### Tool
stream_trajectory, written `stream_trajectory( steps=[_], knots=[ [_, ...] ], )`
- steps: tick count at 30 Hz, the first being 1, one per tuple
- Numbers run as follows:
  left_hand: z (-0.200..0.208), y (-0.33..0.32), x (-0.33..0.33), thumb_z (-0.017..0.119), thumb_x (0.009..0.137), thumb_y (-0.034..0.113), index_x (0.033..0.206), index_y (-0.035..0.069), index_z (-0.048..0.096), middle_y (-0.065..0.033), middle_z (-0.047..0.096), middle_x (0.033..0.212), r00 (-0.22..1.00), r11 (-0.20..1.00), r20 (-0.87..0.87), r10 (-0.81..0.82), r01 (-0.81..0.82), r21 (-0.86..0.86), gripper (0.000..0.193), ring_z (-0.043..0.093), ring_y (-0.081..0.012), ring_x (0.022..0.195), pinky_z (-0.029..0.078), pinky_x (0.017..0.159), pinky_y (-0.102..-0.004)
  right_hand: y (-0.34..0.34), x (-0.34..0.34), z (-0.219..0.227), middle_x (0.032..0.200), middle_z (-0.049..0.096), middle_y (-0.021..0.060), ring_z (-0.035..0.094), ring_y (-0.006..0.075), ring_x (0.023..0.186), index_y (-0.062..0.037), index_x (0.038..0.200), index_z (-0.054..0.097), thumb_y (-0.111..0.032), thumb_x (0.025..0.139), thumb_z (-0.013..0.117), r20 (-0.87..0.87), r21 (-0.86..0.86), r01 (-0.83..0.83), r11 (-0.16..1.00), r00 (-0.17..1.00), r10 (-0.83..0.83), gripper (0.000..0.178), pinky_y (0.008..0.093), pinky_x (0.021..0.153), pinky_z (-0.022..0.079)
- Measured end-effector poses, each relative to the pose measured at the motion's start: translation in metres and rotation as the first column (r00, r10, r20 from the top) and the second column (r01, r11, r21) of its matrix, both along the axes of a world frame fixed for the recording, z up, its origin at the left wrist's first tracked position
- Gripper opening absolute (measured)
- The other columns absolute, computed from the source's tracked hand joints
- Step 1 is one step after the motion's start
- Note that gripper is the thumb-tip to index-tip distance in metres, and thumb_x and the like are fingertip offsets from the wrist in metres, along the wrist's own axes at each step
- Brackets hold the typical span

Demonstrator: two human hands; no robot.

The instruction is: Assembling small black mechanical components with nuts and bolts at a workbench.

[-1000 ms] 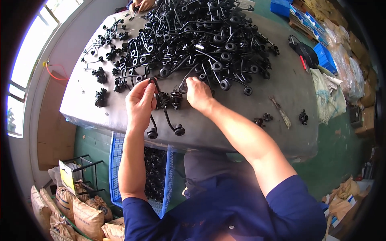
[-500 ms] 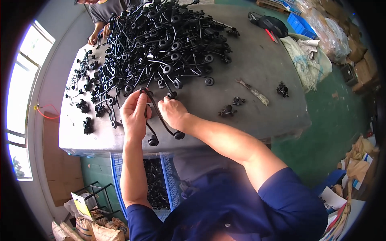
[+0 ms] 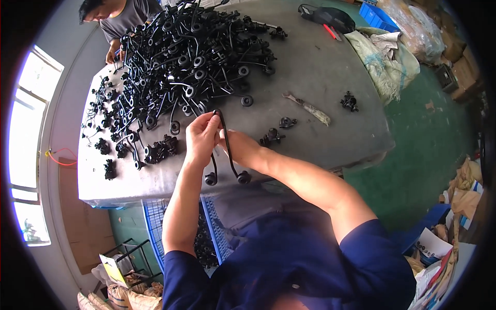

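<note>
In the head view, the left hand (image 3: pixel 202 139) pinched a bent black metal-looking rod (image 3: pixel 226 139) with 2 round ends, on the near side of the tangled black heap (image 3: pixel 181 67). The right hand (image 3: pixel 242 150) was close beside; its grip was unclear. The rod seemed light, stiff, best taken at its bend. Right of the heap spread smooth grey tabletop (image 3: pixel 310 67), then green floor (image 3: pixel 361 196).

Hands (image 3: pixel 201 139) at black rod (image 3: pixel 228 146), piled parts (image 3: pixel 181 59)
</note>
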State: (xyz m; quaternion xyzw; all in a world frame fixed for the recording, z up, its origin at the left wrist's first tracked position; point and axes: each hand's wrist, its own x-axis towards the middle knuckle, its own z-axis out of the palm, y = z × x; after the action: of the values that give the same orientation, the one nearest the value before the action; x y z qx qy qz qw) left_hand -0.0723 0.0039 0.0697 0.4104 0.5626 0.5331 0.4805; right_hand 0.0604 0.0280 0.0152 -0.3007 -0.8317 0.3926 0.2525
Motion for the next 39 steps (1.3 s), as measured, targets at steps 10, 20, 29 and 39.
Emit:
stream_trajectory(
  steps=[10, 20, 29, 39],
  knots=[
    [-0.011, 0.000, 0.002, 0.063, 0.093, 0.017, 0.104, -0.003, 0.066, -0.0041, 0.062, 0.076, 0.990, 0.978, 0.076, 0.123, -0.107, -0.181, 0.023, 0.046, -0.0068, 0.049, 0.032, 0.042, -0.0225, 0.021, 0.107, 0.048, 0.087, 0.065, 0.0145, 0.064, 0.0343, 0.082, -0.0044, 0.091, 0.068, -0.005, 0.083, 0.063, -0.208, 0.432, 0.402, 0.807, 0.915, -0.345, 0.009, 0.0411, 0.071, 0.053],
    [-0.062, 0.036, 0.031, 0.064, 0.090, 0.016, 0.118, -0.003, 0.060, -0.0099, 0.067, 0.092, 0.984, 0.972, -0.144, 0.104, -0.131, -0.197, 0.034, 0.060, -0.0125, 0.058, 0.044, 0.047, -0.0254, 0.034, 0.242, 0.032, 0.113, 0.064, 0.0157, 0.064, 0.0337, 0.099, -0.0054, 0.105, 0.068, -0.006, 0.080, 0.069, 0.083, 0.663, 0.474, 0.580, 0.723, -0.686, 0.025, 0.0393, 0.083, 0.053],
    [-0.054, -0.031, 0.021, 0.064, 0.087, 0.011, 0.120, -0.001, 0.058, -0.0157, 0.069, 0.096, 0.911, 0.998, -0.408, 0.056, -0.044, 0.040, 0.035, 0.068, -0.0199, 0.073, 0.054, 0.067, -0.0318, 0.000, 0.131, 0.024, 0.124, 0.059, 0.0161, 0.062, 0.0343, 0.107, -0.0079, 0.126, 0.059, -0.008, 0.074, 0.077, 0.213, 0.321, 0.099, 0.942, 0.961, -0.174, 0.055, 0.0382, 0.091, 0.052],
    [-0.047, -0.042, 0.063, 0.064, 0.087, 0.006, 0.119, -0.002, 0.058, -0.0128, 0.068, 0.095, 0.951, 0.998, -0.307, 0.037, -0.016, 0.068, 0.034, 0.065, -0.0192, 0.074, 0.053, 0.070, -0.0313, 0.006, 0.131, 0.055, 0.100, 0.065, 0.0032, 0.059, 0.0067, 0.079, -0.0019, 0.124, 0.053, -0.004, 0.084, 0.074, -0.178, -0.642, 0.030, 0.766, 0.966, -0.187, 0.046, 0.0224, 0.059, 0.049]
  ],
)
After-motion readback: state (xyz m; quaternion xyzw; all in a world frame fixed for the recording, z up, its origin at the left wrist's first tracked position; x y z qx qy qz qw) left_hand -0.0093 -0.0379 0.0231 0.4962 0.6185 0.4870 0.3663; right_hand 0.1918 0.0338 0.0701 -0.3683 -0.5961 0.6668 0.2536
